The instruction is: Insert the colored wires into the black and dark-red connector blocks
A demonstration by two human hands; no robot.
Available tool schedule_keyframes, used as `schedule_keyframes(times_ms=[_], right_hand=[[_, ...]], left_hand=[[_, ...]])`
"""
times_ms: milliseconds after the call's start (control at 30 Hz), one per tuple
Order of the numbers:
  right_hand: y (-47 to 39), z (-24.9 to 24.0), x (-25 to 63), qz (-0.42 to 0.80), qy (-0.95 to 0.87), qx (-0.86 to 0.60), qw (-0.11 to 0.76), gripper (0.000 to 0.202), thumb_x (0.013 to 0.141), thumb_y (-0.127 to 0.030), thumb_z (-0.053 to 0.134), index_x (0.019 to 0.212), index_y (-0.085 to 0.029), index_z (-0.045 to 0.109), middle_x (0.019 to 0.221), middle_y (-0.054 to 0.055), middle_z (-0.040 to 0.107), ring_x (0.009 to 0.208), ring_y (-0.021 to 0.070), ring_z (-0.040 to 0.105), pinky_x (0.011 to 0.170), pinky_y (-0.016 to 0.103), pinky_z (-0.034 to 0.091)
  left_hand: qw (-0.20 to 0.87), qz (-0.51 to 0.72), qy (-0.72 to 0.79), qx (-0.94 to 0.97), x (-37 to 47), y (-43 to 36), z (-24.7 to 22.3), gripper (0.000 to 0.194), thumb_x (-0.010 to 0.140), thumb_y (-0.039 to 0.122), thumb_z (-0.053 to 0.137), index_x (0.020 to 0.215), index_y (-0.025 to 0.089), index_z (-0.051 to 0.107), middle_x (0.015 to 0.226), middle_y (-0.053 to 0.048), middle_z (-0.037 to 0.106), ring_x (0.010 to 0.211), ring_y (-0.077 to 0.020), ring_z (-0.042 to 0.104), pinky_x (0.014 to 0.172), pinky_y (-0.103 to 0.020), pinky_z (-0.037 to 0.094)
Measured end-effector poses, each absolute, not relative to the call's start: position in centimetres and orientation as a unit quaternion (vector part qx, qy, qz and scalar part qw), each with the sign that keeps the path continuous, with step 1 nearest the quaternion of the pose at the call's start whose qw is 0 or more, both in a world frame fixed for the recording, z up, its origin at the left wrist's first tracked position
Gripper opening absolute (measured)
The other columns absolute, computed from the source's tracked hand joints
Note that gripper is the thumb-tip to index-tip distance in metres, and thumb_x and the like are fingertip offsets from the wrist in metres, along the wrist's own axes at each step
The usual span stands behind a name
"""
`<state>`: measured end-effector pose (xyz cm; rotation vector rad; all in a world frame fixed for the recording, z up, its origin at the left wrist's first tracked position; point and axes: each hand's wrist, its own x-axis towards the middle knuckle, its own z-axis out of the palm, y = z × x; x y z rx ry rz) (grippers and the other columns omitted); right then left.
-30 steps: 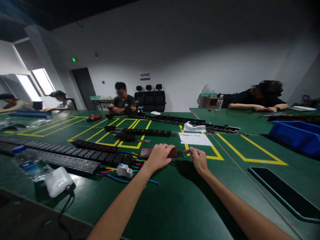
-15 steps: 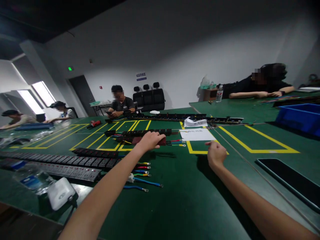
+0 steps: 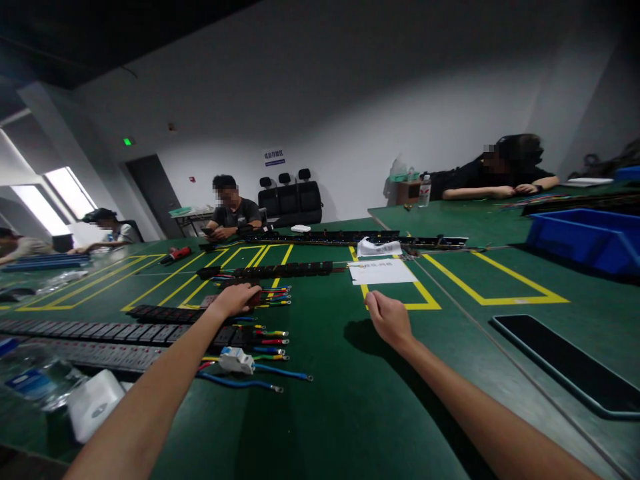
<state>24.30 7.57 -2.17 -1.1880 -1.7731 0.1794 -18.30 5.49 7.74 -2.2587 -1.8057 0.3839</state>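
My left hand (image 3: 239, 299) is closed over a dark strip (image 3: 211, 301) with coloured leads, fingers curled across its top. The leads (image 3: 280, 293) stick out to the right of the hand and end in metal ring terminals. Most of this strip is hidden by the hand and forearm. Just nearer to me lie long black and grey socket strips (image 3: 100, 355), side by side, with coloured wires at their right ends. My right hand (image 3: 391, 319) hovers over the green table (image 3: 330, 413), fingers curled in and nothing visible in them, just short of a white paper sheet (image 3: 383, 272).
A white breaker-like block (image 3: 237, 360) lies on blue wires. Beyond my left hand is a black segmented strip (image 3: 285, 269). A phone (image 3: 565, 363) and a blue bin (image 3: 585, 237) are on the right. A bottle (image 3: 37, 380) and white adapter (image 3: 95, 403) lie front left. Several people sit around.
My left hand has moved left and slightly toward me with the wired strip, next to the socket strips. My right hand has shifted left and curled more. The view has turned slightly right.
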Motion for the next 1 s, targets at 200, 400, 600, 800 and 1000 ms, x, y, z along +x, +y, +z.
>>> schedule_keyframes(times_ms=[200,400,600,800,1000], right_hand=[[7.5,-2.1,24.1,0.076,-0.739,-0.475,0.472,0.048,0.101,-0.045,0.033,0.072,-0.021,0.064,0.058,0.004,0.061,0.051,0.0164,0.053,0.056,0.028,0.026],[7.4,-2.0,24.0,0.093,-0.743,-0.461,0.477,0.046,0.100,-0.044,0.036,0.069,-0.022,0.062,0.058,0.004,0.060,0.050,0.0158,0.052,0.055,0.028,0.025],[7.3,-1.9,23.8,0.092,-0.750,-0.458,0.468,0.044,0.099,-0.043,0.037,0.064,-0.023,0.054,0.056,0.004,0.057,0.047,0.0144,0.047,0.055,0.028,0.024],[7.4,-1.6,23.6,0.080,-0.759,-0.459,0.455,0.041,0.098,-0.039,0.039,0.062,-0.023,0.050,0.055,0.003,0.055,0.047,0.0138,0.045,0.055,0.028,0.022],[7.4,-2.0,23.7,0.039,-0.771,-0.465,0.433,0.042,0.101,-0.037,0.036,0.065,-0.022,0.051,0.056,0.002,0.055,0.048,0.0128,0.045,0.054,0.028,0.022]], left_hand=[[0.045,0.122,-0.674,-0.728,-20.2,6.2,7.4,0.071,0.071,0.035,0.068,0.139,0.024,0.052,0.124,-0.012,0.064,0.116,-0.0311,0.061,0.098,-0.038,0.048],[-0.007,0.137,-0.694,-0.707,-19.5,7.7,7.6,0.057,0.080,0.058,0.058,0.125,0.024,0.064,0.118,-0.012,0.069,0.108,-0.0303,0.065,0.091,-0.037,0.050],[0.001,0.177,-0.732,-0.658,-20.8,8.2,8.6,0.049,0.061,0.041,0.076,0.108,0.027,0.070,0.111,-0.008,0.073,0.101,-0.0303,0.067,0.085,-0.037,0.051],[0.051,0.173,-0.761,-0.624,-20.7,9.4,9.6,0.039,0.075,0.039,0.065,0.110,0.021,0.068,0.112,-0.014,0.071,0.102,-0.0321,0.066,0.084,-0.041,0.052],[0.108,0.155,-0.738,-0.648,-18.1,11.5,7.7,0.064,0.080,0.025,0.061,0.143,0.024,0.048,0.143,-0.019,0.053,0.127,-0.0372,0.053,0.099,-0.050,0.047]])
